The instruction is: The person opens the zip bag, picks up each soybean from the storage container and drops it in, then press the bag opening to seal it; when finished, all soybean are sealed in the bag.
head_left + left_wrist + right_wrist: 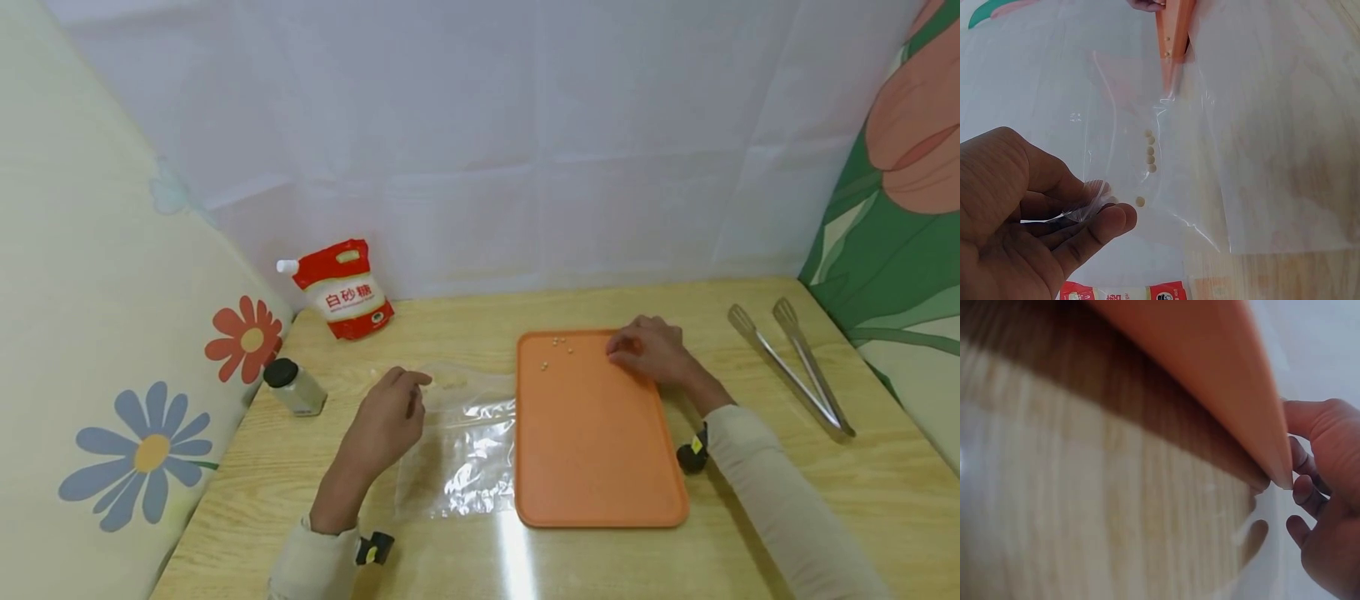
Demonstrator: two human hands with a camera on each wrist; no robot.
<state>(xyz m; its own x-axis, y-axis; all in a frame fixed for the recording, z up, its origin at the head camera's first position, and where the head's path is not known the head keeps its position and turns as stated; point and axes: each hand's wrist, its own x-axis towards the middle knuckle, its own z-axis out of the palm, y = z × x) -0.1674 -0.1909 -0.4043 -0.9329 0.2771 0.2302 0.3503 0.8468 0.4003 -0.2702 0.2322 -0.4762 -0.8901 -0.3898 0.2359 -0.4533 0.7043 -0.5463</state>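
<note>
My left hand (384, 421) pinches the edge of a clear plastic bag (476, 454) between thumb and fingers. Several small pale balls (1150, 150) show inside the bag in the left wrist view, most in a short row. To the bag's right is an orange tray (600, 442), its left edge over or against the bag. At the tray's far right corner, my right hand (651, 354) holds the rim. The right wrist view shows that side of the tray (1229, 381) raised off the table. A few more pale balls (570, 351) lie near the tray's far left corner.
A red and white sugar pouch (347, 292) with a white cap stands at the back left. Nearer the left edge is a small jar (298, 389) with a black lid. Metal tongs (798, 367) lie on the wooden table (577, 562) at the right. A white cloth backdrop (487, 167) closes the back.
</note>
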